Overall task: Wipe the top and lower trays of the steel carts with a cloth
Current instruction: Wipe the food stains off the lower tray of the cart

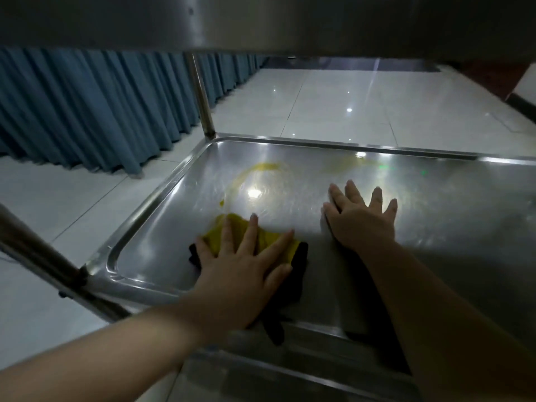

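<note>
My left hand lies flat, fingers spread, on the soft yellow-and-black cloth near the left of the shiny steel lower tray, my right hand splayed on bare metal beside it; light and limp, the cloth should slide best under a flat palm

A banquet or dining hall, it seems: glossy pale floor tiles, long blue pleated skirting, a steel cart.

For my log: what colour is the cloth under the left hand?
The cloth is yellow with a black part; head view shows it.
</note>
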Demonstrator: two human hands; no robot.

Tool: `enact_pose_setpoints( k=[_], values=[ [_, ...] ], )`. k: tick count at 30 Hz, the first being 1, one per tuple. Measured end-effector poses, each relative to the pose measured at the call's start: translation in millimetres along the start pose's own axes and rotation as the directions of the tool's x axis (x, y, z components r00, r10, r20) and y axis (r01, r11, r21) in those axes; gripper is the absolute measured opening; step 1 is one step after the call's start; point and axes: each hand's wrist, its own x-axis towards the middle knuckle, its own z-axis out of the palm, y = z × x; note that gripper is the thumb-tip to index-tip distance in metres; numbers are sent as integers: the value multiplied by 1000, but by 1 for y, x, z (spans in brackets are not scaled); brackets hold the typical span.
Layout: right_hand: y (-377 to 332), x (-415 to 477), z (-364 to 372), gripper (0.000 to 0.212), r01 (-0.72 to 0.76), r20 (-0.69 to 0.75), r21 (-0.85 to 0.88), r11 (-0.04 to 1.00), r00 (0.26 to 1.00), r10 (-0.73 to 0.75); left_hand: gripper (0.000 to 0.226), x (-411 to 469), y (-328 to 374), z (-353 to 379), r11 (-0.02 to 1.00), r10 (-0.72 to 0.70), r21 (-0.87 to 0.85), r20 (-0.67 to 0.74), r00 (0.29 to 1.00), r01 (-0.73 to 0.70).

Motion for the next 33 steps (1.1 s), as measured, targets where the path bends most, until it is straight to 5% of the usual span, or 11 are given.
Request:
enact_pose_setpoints(
  k=[8,11,18,28,33],
  values=[
    [3,3,3,55,6,-3,-9,1000,1000,-6,55,201,22,-45,981,-137,-139,-19,990,133],
    [3,2,2,55,18,-8,-12,1000,1000,-18,54,186,21,-43,983,-115,-146,-21,993,111],
    [-2,-3,1,57,27,-30,-29,999,999,-28,60,-22,-1,-2,1000,-30,-5,47,998,31],
    [1,1,5,56,11,-14,-56,998,1000,-11,55,206,29,-45,982,-133,-138,-23,991,129],
    [1,1,4,56,11,-6,-19,1000,1000,-12,55,168,20,-37,992,-72,-106,-35,997,68]
  ],
)
